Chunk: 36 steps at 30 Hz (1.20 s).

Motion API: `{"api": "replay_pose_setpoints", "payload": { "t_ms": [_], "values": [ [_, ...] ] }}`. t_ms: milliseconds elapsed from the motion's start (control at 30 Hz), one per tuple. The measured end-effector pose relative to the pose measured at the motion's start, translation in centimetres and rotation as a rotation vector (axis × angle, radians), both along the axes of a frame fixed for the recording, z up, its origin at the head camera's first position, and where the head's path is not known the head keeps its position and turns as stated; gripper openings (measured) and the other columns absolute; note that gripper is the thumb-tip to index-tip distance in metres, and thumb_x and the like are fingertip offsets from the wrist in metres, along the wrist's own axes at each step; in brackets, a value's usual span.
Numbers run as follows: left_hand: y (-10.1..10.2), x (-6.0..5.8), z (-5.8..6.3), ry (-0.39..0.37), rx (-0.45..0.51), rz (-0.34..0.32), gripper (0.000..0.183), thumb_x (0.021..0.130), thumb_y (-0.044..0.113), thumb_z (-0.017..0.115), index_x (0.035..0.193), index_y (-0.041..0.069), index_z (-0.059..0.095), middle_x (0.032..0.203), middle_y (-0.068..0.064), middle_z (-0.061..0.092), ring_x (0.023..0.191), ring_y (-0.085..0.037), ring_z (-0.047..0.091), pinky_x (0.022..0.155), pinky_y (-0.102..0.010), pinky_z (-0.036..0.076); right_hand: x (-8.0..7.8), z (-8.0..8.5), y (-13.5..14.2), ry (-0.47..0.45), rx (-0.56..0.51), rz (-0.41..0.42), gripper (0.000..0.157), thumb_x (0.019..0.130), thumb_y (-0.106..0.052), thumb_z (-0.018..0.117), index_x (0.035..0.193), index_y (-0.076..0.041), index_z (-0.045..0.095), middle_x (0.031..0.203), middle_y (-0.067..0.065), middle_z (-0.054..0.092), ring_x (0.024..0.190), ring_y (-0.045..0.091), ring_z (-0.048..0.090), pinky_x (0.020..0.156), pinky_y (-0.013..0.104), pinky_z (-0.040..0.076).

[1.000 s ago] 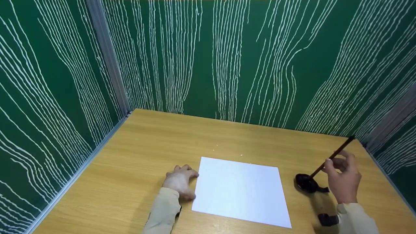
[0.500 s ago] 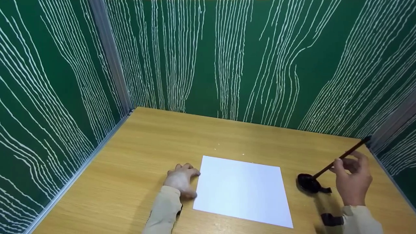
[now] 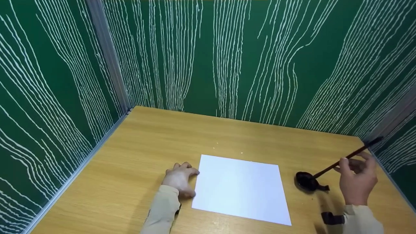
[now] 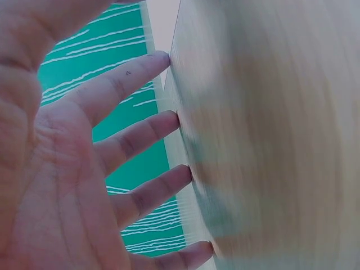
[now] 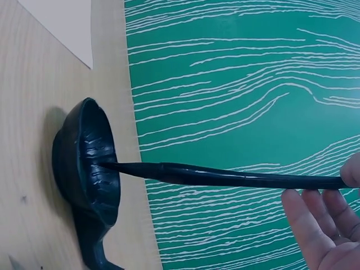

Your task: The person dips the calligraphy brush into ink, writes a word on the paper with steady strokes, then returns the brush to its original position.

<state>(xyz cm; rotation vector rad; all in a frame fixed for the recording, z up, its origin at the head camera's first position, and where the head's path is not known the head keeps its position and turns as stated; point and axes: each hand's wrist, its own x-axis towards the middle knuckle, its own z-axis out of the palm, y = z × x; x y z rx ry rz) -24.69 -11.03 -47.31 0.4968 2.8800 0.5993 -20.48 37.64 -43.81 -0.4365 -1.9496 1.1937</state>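
My right hand [image 3: 357, 180] pinches a dark brush [image 3: 338, 165] between thumb and fingers. Leaning low toward the right, the brush has its pointed tip inside a small black ink dish [image 3: 305, 181], which has a curved handle. The right wrist view shows the tip against the ridged inner wall of the ink dish [image 5: 101, 169]. A white sheet of paper [image 3: 242, 190] lies flat left of the dish. At the sheet's left edge, my left hand [image 3: 180, 180] rests with spread fingers; in the left wrist view its fingertips [image 4: 160, 59] touch the tabletop.
The wooden table [image 3: 156, 130] reaches back to a green wall [image 3: 201, 81] with wavy white lines. Grey posts [image 3: 109, 52] stand at the corners. A few tiny white specks [image 3: 241, 152] lie behind the paper. A dark band [image 3: 332, 218] sits under the right sleeve.
The right hand has moved to the right, tilting the brush lower while its tip stays in the ink dish. The left hand and the paper keep their places.
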Motion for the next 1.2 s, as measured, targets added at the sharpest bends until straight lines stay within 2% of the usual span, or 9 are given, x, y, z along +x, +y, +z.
{"api": "replay_pose_setpoints", "payload": {
  "t_ms": [67, 233, 300, 533, 633, 733, 833, 1067, 1200],
  "values": [
    [0.0, 0.0, 0.0, 0.0, 0.003, 0.0, 0.075, 0.065, 0.023, 0.091, 0.136, 0.019, 0.069, 0.141, -0.01, 0.059, 0.125, -0.036, 0.05, 0.096, -0.063, 0.044, 0.0, -0.1, 0.1, 0.001, -0.011, -0.005, 0.033, 0.104, -0.017, 0.058, 0.137, -0.022, 0.054, 0.092, -0.026, 0.054, 0.08, -0.009, 0.056, 0.07, 0.002, 0.05],
    [0.0, 0.0, -0.1, -0.002, 0.016, 0.008, 0.075, 0.063, 0.022, 0.09, 0.136, 0.018, 0.07, 0.141, -0.011, 0.06, 0.124, -0.036, 0.051, 0.097, -0.066, 0.044, -0.1, -0.7, 0.4, 0.002, -0.004, -0.041, 0.037, 0.104, -0.018, 0.06, 0.14, -0.012, 0.054, 0.093, -0.028, 0.054, 0.083, -0.009, 0.055, 0.07, -0.001, 0.047],
    [-0.1, 0.1, -0.1, -0.003, 0.019, 0.011, 0.076, 0.062, 0.022, 0.089, 0.136, 0.018, 0.07, 0.14, -0.011, 0.06, 0.123, -0.036, 0.051, 0.097, -0.066, 0.044, -0.2, -0.9, 0.5, 0.0, -0.006, -0.054, 0.038, 0.105, -0.019, 0.06, 0.141, -0.012, 0.053, 0.094, -0.029, 0.053, 0.085, -0.009, 0.054, 0.071, -0.002, 0.046],
    [0.0, 0.1, -0.1, -0.002, 0.021, 0.01, 0.076, 0.062, 0.023, 0.09, 0.136, 0.018, 0.07, 0.14, -0.011, 0.06, 0.123, -0.036, 0.052, 0.096, -0.065, 0.045, -0.3, -1.1, 0.6, 0.002, 0.007, -0.058, 0.042, 0.105, -0.021, 0.06, 0.144, -0.007, 0.051, 0.094, -0.03, 0.052, 0.085, -0.01, 0.053, 0.073, -0.002, 0.045],
    [0.0, 0.1, 0.0, 0.002, 0.016, 0.009, 0.076, 0.063, 0.023, 0.089, 0.136, 0.019, 0.07, 0.14, -0.011, 0.06, 0.124, -0.036, 0.052, 0.096, -0.065, 0.045, -0.3, -1.0, 0.6, -0.008, 0.01, -0.059, 0.039, 0.105, -0.021, 0.06, 0.142, -0.01, 0.053, 0.094, -0.031, 0.052, 0.085, -0.012, 0.054, 0.074, -0.002, 0.044],
    [0.0, 0.0, 0.2, 0.008, 0.014, 0.007, 0.076, 0.063, 0.023, 0.09, 0.135, 0.018, 0.07, 0.139, -0.011, 0.061, 0.124, -0.037, 0.052, 0.095, -0.064, 0.045, -0.2, -0.7, 0.5, -0.011, 0.002, -0.058, 0.038, 0.105, -0.021, 0.06, 0.141, -0.013, 0.053, 0.094, -0.032, 0.052, 0.084, -0.013, 0.055, 0.075, -0.003, 0.044],
    [0.0, 0.0, 0.4, 0.004, 0.01, 0.008, 0.075, 0.065, 0.024, 0.09, 0.137, 0.019, 0.069, 0.142, -0.011, 0.06, 0.126, -0.037, 0.052, 0.096, -0.063, 0.045, -0.2, -0.3, 0.3, 0.021, -0.007, -0.049, 0.04, 0.104, -0.018, 0.06, 0.142, -0.009, 0.053, 0.094, -0.029, 0.054, 0.083, -0.011, 0.056, 0.074, -0.001, 0.046],
    [0.0, -0.1, 0.6, 0.013, 0.001, 0.008, 0.074, 0.067, 0.025, 0.089, 0.139, 0.02, 0.068, 0.144, -0.011, 0.059, 0.127, -0.037, 0.052, 0.097, -0.062, 0.045, 0.3, 1.5, 0.1, 0.068, -0.091, -0.059, 0.039, 0.103, -0.015, 0.059, 0.141, -0.02, 0.052, 0.096, -0.021, 0.055, 0.082, -0.007, 0.058, 0.074, 0.001, 0.049],
    [0.2, 0.2, 0.3, 0.008, 0.004, 0.009, 0.075, 0.065, 0.024, 0.09, 0.137, 0.019, 0.069, 0.141, -0.011, 0.06, 0.126, -0.037, 0.052, 0.097, -0.062, 0.045, 1.0, 2.4, -0.5, 0.076, -0.08, -0.092, 0.037, 0.104, -0.014, 0.057, 0.14, -0.022, 0.052, 0.095, -0.021, 0.054, 0.083, -0.007, 0.057, 0.075, -0.001, 0.047]
  ]
}}
